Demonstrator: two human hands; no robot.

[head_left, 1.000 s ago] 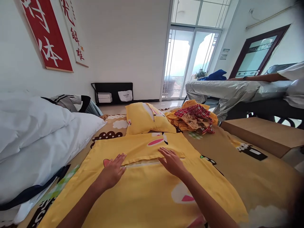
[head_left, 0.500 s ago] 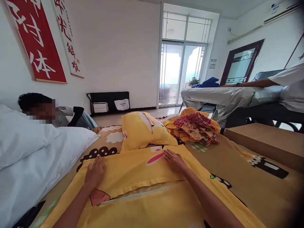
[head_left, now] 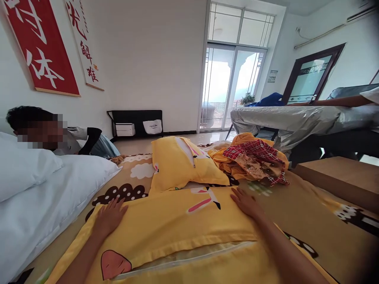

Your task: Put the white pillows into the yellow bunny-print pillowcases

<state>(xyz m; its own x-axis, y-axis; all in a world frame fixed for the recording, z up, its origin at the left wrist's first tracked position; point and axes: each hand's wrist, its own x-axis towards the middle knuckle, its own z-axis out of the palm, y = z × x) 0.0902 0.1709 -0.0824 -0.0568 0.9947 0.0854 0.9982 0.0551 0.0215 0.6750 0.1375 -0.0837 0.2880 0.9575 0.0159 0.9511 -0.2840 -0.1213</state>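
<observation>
A yellow pillowcase [head_left: 177, 217] with a pink-eared rabbit print and a pink carrot-like patch lies flat in front of me. Across its near part runs a gap edged by a white strip. My left hand [head_left: 110, 215] rests on its far left corner, fingers spread. At the far right corner my right hand [head_left: 245, 202] lies flat, fingers stretched out over the edge. Neither hand grips anything. Just beyond sits a plump yellow pillow [head_left: 174, 165] of matching print, with a slit in its top side.
White pillows [head_left: 68, 189] are piled at the left, a person [head_left: 83, 140] behind them. A crumpled yellow and red-checked cloth [head_left: 251, 157] lies at the far right on the brown patterned bedspread [head_left: 296, 205]. Beside it stand a brown box [head_left: 340, 173] and a plastic-covered table [head_left: 272, 116].
My hands have moved apart: the right from the rabbit print to the right corner, the left slightly outward. The rabbit print shows more fully. The camera view has shifted a little.
</observation>
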